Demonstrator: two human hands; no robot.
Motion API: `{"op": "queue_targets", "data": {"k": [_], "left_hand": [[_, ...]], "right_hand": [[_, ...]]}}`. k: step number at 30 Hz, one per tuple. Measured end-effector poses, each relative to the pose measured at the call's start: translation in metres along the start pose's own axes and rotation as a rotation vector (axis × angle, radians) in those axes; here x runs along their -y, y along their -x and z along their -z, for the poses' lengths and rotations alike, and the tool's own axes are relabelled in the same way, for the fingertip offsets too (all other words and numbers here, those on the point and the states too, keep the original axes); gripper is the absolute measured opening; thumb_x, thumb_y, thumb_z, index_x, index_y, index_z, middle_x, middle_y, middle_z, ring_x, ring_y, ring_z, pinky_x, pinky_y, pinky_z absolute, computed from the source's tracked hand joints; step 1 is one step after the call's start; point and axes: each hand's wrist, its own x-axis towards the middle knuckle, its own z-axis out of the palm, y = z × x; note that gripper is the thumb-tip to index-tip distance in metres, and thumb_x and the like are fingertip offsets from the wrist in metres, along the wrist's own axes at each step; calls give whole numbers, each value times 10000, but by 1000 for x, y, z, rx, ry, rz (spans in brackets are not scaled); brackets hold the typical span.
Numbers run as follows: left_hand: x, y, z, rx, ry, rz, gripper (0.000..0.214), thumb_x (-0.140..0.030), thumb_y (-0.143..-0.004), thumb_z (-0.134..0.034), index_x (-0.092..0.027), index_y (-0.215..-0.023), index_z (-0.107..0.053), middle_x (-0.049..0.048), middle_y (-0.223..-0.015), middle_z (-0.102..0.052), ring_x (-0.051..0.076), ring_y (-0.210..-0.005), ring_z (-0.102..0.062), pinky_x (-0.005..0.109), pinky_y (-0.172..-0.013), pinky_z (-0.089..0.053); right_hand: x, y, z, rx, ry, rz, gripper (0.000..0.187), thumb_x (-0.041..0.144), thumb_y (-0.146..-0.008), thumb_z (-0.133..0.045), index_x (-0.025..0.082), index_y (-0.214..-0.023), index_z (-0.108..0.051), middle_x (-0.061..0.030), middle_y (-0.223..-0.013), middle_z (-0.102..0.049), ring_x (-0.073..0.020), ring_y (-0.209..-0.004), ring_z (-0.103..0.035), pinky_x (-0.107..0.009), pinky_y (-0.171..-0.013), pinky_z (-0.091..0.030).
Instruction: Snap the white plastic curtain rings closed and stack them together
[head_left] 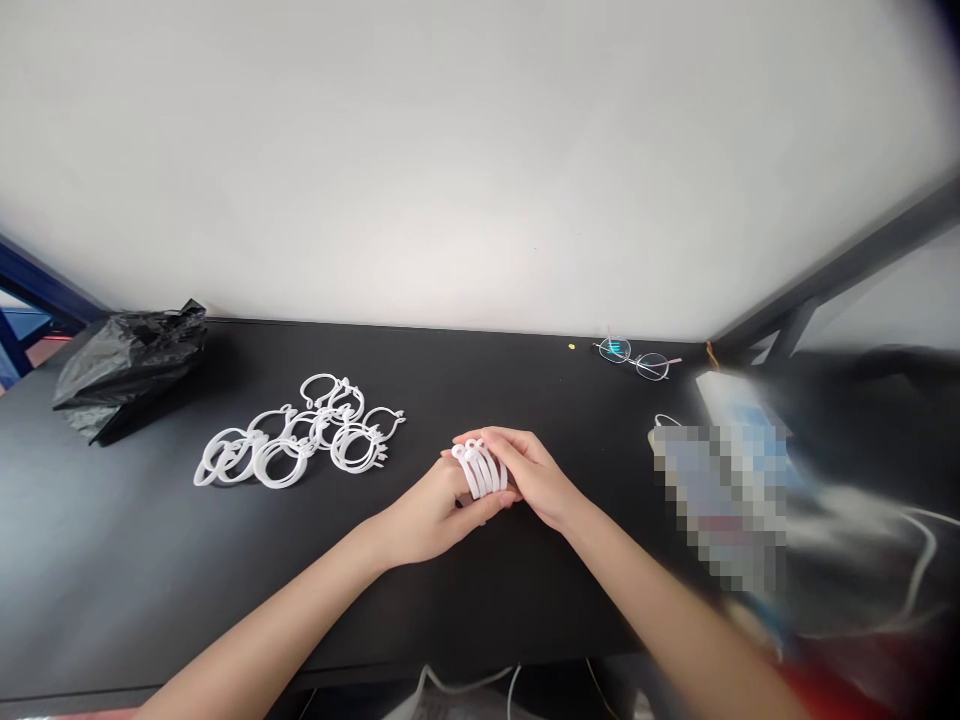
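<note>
Several white plastic rings (481,474) with small looped ends are bunched side by side between my hands, over the middle of the black table. My left hand (431,510) is closed around them from the left, its thumb along the near side. From the right, my right hand (536,475) grips the same bunch, fingers at its far edge. The palms and some fingertips are hidden. To the left, a loose pile of similar white rings (281,465) lies on the table, some overlapping and some stacked.
A crumpled black plastic bag (139,360) sits at the table's far left. Eyeglasses (651,367) and a tiny yellow bit (571,346) lie near the back wall. On the right are a blurred white-and-blue box (750,430), a pixelated object (716,510) and white cables (926,550).
</note>
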Motion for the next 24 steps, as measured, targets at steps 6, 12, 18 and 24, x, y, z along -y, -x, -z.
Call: {"op": "queue_targets", "data": {"k": [6,12,18,24], "left_hand": [[3,2,-2,138,115,101,325,-387,-983,-508,-137,-1048,-705,118,-931,-746,192,-791,-743,252,-654,-607],[1,-2,-2,135,280,176,353,-436,-953,-554,-127,-1045,-695,148,-1035,-732,203,-778,-750,249,-593,-608],[-12,-2,11,229,385,230,398,-476,-943,-557,-124,-965,-742,136,-928,-756,191,-750,-738,256,-623,-601],[-16,5,29,400,555,207,359,-471,-900,-624,-149,-844,-771,123,-793,-763,253,-793,-736,394,-856,-557]], "right_hand": [[2,3,0,165,-23,-57,457,456,-787,-768,168,-1139,-729,-97,-989,-757,-179,-735,-712,-230,-554,-545],[-2,3,-5,47,8,60,340,442,-825,-732,211,-1071,-773,-90,-1006,-774,-217,-871,-728,-307,-706,-596],[3,3,0,82,-12,89,438,561,-860,-644,192,-1058,-770,-100,-1032,-761,-251,-998,-708,-399,-899,-559],[11,3,16,352,-136,45,463,335,-617,-898,168,-1011,-722,-31,-903,-720,-158,-840,-675,-281,-770,-543]]}}
